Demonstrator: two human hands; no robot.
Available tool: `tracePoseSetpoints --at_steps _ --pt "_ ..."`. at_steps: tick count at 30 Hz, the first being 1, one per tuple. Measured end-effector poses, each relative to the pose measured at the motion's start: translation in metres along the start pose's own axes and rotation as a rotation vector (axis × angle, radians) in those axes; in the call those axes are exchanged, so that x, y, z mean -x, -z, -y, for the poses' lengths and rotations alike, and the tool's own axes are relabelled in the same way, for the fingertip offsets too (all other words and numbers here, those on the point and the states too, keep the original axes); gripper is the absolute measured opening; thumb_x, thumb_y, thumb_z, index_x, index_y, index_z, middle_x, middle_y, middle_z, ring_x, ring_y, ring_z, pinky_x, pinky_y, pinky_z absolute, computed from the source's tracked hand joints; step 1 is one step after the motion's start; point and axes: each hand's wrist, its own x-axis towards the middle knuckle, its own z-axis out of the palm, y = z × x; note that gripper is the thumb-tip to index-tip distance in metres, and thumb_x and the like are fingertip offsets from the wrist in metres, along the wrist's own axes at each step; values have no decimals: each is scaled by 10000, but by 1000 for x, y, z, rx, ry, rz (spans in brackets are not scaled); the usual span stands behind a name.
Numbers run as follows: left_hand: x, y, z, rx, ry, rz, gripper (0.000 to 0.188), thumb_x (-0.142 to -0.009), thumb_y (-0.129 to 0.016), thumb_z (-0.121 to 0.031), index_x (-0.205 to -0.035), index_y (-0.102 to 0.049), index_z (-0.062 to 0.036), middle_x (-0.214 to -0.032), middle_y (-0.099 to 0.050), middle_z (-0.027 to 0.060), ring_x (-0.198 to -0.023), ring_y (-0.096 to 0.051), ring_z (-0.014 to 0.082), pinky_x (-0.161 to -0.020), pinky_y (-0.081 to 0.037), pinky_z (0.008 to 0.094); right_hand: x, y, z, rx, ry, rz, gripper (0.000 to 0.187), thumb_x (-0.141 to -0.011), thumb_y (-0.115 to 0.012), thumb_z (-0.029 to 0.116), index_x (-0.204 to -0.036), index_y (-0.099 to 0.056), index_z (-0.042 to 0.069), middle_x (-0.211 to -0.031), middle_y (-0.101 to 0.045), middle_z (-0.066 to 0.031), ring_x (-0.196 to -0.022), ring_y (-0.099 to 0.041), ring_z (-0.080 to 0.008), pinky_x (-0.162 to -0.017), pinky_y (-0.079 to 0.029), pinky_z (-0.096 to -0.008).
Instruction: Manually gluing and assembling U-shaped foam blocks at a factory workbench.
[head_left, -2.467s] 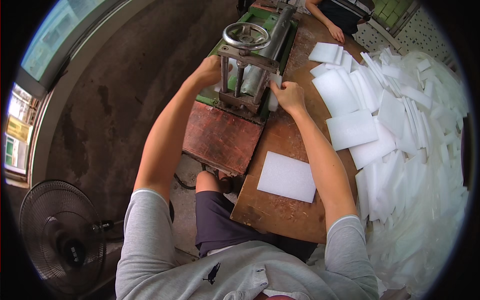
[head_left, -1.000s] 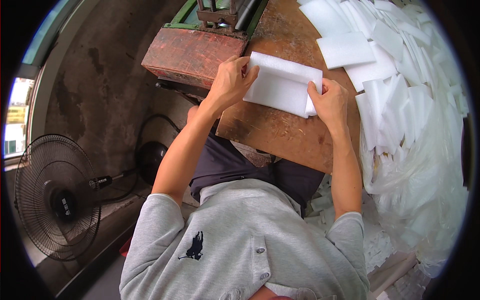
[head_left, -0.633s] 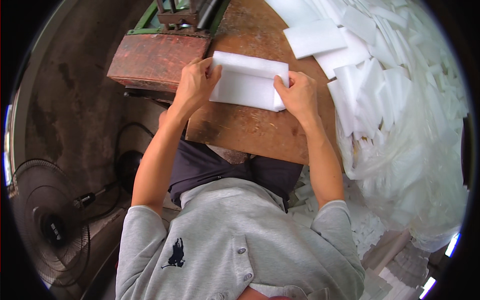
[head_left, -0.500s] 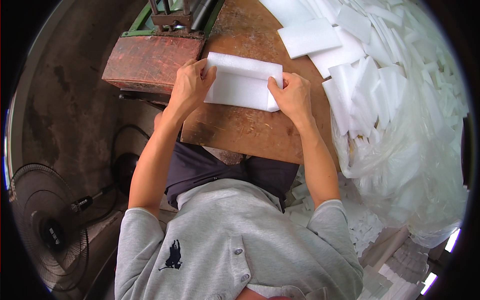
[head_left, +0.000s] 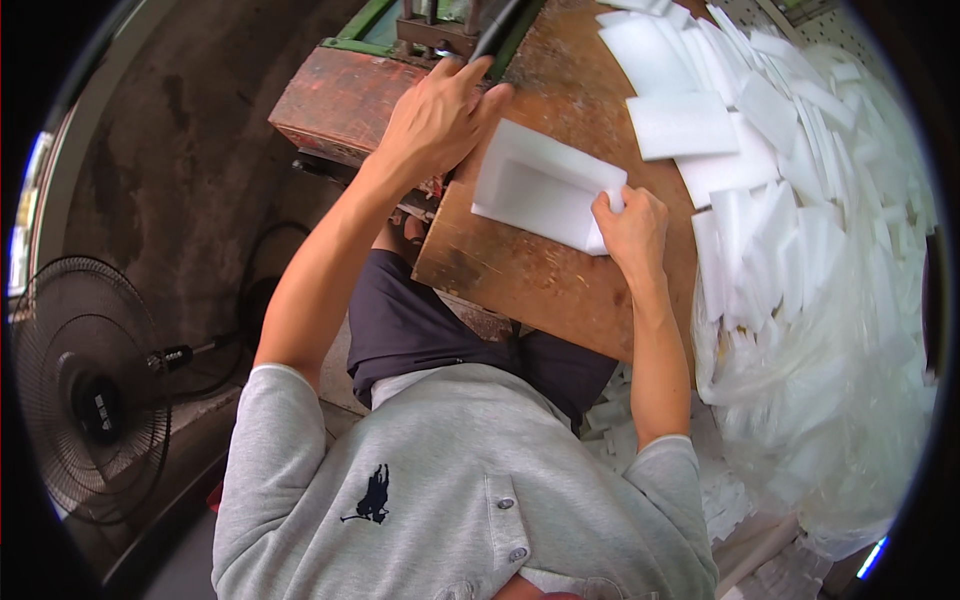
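Observation:
A white foam piece with raised sides, like a shallow tray [head_left: 535,190], lies at a slant on the brown wooden table. My right hand [head_left: 637,225] pinches its right end between thumb and fingers. My left hand [head_left: 437,115] is off the foam, above the red block of the green-framed machine [head_left: 345,105]. Its fingers are stretched out and its thumb stands apart. The fingertips are close to a dark round bar [head_left: 507,30] on the machine; whether they touch it, I cannot tell.
White foam sheets [head_left: 685,125] are heaped on the right side of the wooden table [head_left: 510,265], and a clear plastic bag [head_left: 790,400] full of foam pieces bulges beside it. On the floor at left stands a black fan [head_left: 95,400].
My left hand has let go of the foam tray's left end and moved up to the machine. The right hand keeps its hold. The foam tray is now tilted, and the whole view has shifted.

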Motion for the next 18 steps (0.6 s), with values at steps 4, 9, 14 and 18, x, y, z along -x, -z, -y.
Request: tracePoseSetpoints --at_steps 4,9,14,18 --pt "-11 -7 5 -93 -553 69 547 -1021 -509 -390 -1499 -429 -134 -1426 -480 211 -1315 -471 393 -1102 -399 471 -1 -1 9 -17 -44 29 287 -802 -706 211 -723 -664 -61 -745 -628 -261 -718 -637 -432 -658 -509 -517" --pt "13 -52 23 -295 -617 245 577 -1028 -456 -426 -1541 -371 -175 -1597 -292 176 -1500 -198 387 -1232 -162 512 -1 -6 6 -17 -44 20 269 -810 -707 218 -745 -681 -41 -754 -640 -241 -724 -645 -424 -659 -519 -506" --pt "4 -50 16 -286 -612 282 579 -1017 -478 -396 -1544 -370 -181 -1592 -305 174 -1498 -208 388 -1225 -173 523 -9 -8 1 -58 -65 79 283 -812 -713 227 -754 -679 -48 -768 -655 -228 -729 -651 -423 -666 -528 -505" --pt "10 -45 11 -325 -627 289 645 -974 -522 -473 -1541 -379 -201 -1583 -324 176 -1474 -265 395 -1218 -178 530 0 -10 5 -7 -40 11 278 -809 -711 206 -716 -678 -54 -772 -662 -251 -733 -665 -424 -668 -539 -496"
